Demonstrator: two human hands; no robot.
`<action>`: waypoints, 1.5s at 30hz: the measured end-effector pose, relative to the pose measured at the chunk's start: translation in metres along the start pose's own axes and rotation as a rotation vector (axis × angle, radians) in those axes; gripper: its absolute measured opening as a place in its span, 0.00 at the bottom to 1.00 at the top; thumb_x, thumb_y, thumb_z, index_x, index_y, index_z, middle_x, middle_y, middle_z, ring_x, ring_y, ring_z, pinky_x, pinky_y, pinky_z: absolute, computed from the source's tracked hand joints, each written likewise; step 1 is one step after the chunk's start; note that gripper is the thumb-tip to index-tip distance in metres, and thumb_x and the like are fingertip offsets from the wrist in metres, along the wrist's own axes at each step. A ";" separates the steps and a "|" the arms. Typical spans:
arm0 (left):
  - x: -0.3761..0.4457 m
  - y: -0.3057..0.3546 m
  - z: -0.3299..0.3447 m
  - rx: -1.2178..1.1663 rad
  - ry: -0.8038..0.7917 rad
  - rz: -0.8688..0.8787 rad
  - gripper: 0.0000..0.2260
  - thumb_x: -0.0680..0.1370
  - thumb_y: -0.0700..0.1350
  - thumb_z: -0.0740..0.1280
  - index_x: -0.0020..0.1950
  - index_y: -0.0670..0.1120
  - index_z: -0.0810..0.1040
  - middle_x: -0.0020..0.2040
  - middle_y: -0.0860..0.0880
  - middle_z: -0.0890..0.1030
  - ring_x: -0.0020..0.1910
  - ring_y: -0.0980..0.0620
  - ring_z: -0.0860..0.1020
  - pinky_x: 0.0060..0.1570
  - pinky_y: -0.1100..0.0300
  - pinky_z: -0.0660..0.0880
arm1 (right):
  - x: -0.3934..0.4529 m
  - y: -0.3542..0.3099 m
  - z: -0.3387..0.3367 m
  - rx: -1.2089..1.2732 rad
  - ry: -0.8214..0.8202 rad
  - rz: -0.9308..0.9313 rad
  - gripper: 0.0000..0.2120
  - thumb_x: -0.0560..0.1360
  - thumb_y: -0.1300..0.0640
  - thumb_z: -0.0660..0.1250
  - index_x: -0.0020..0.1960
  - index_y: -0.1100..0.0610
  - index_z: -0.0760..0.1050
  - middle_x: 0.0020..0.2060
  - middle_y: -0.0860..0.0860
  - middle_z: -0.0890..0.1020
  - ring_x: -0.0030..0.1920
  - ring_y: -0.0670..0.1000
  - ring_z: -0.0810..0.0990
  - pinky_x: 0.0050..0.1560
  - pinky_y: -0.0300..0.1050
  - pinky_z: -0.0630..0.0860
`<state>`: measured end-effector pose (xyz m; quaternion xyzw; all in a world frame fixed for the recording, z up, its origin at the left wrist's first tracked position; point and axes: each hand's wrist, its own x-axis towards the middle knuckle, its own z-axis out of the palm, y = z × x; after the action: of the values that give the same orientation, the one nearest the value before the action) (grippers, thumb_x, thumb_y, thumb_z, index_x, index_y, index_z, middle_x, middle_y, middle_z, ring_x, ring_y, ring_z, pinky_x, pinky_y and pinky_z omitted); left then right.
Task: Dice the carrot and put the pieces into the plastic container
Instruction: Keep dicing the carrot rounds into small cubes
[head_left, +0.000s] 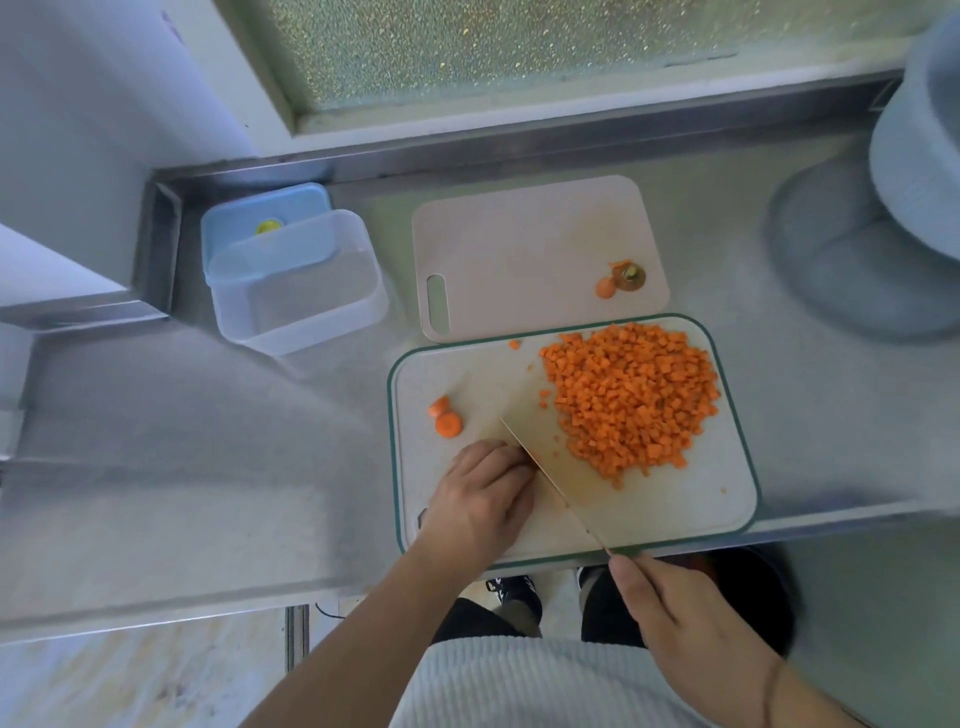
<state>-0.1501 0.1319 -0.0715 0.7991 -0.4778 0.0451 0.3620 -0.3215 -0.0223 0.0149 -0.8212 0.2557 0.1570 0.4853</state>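
A big heap of diced carrot (631, 397) lies on the right half of the green-rimmed cutting board (727, 499). Two carrot rounds (447, 418) sit at the board's left. My left hand (480, 493) rests with curled fingers on the board beside the broad knife blade (558, 457); whatever is under the fingers is hidden. My right hand (685, 621) grips the knife handle at the counter's front edge. The clear plastic container (301, 288) stands at the back left with nothing inside.
A blue lid (260, 223) leans behind the container. A second pale cutting board (524, 249) behind the first holds carrot end scraps (621, 278). A large pale blue vessel (914, 171) stands at the far right. The steel counter (208, 441) stretches to the left.
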 end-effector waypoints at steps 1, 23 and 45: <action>0.000 0.000 0.000 -0.003 0.000 0.002 0.04 0.75 0.36 0.75 0.48 0.40 0.86 0.51 0.46 0.84 0.51 0.44 0.82 0.54 0.51 0.79 | 0.000 0.001 0.001 -0.019 0.002 0.008 0.48 0.68 0.21 0.40 0.52 0.60 0.78 0.48 0.56 0.83 0.53 0.52 0.78 0.58 0.51 0.73; 0.002 -0.001 -0.009 0.044 -0.023 0.035 0.07 0.79 0.40 0.69 0.48 0.41 0.86 0.51 0.47 0.84 0.52 0.48 0.80 0.56 0.56 0.78 | 0.011 -0.006 0.010 -0.011 0.007 0.009 0.43 0.72 0.25 0.40 0.51 0.58 0.78 0.46 0.51 0.83 0.51 0.49 0.79 0.57 0.51 0.75; -0.006 -0.005 -0.011 0.142 0.051 0.084 0.05 0.78 0.40 0.72 0.44 0.41 0.86 0.47 0.47 0.85 0.47 0.47 0.82 0.52 0.54 0.78 | -0.012 -0.013 0.001 -0.047 -0.048 0.073 0.27 0.75 0.36 0.46 0.37 0.55 0.73 0.30 0.53 0.77 0.35 0.47 0.75 0.42 0.41 0.71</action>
<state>-0.1460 0.1441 -0.0687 0.8005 -0.4971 0.1144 0.3146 -0.3242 -0.0134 0.0296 -0.8186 0.2700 0.2003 0.4657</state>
